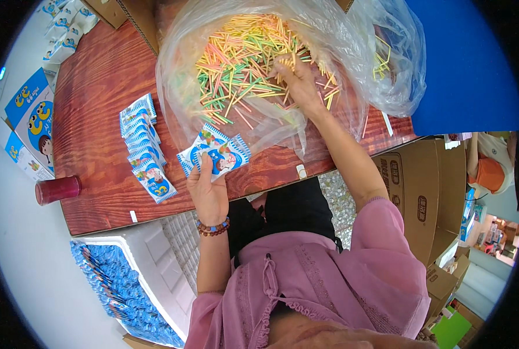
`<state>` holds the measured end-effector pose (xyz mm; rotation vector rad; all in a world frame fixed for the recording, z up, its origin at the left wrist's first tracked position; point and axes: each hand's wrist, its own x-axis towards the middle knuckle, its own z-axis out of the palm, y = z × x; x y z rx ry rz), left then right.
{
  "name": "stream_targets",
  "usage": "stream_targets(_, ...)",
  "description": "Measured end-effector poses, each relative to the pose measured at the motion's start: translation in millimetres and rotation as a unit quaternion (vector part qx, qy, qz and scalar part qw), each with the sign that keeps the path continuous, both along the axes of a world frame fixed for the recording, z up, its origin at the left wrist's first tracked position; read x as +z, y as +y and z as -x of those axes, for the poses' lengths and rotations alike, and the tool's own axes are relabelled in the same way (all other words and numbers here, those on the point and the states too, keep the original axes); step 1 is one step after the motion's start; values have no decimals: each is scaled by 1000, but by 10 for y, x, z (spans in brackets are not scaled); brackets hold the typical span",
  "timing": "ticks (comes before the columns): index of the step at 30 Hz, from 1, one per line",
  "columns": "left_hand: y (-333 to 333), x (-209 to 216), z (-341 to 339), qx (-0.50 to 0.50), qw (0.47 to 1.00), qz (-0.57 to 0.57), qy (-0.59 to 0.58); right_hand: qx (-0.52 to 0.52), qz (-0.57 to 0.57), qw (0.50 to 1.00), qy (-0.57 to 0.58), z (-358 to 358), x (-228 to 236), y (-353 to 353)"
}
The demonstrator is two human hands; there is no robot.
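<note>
We find left hand (209,193) gripping blue-white packets (224,160), long axis roughly left-right; right hand (300,82) curled on pastel sticks (245,52); clear plastic bag (177,70) film lies between

At the left edge of the wood-grained, reddish table (91,116) sits a dark red cylindrical container (57,190), near a blue-and-white printed carton (29,125), while a brown cardboard box (138,22) stands at the far side. A white foam box (165,256) is below the table's near left corner. To the right are a broad blue panel (469,70), a large cardboard carton (413,203) with dark printing, an orange item (489,175) and, lower down, a bright green flat piece (452,327).
</note>
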<state>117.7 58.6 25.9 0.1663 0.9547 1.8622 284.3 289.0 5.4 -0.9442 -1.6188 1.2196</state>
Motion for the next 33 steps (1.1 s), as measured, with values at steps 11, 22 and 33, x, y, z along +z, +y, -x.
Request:
stream_targets(11, 49, 31, -36, -10, 1000, -9, -14, 52, -135, 983, -109, -29, -2, 203)
stream_targets(22, 330, -39, -78, -21, 997, -56, -48, 80, 245, 905, 337, 248, 546, -25)
stream_targets(33, 562, 44, -249, 5, 998, -38, -51, 1, 109, 870, 480, 695, 886, -736)
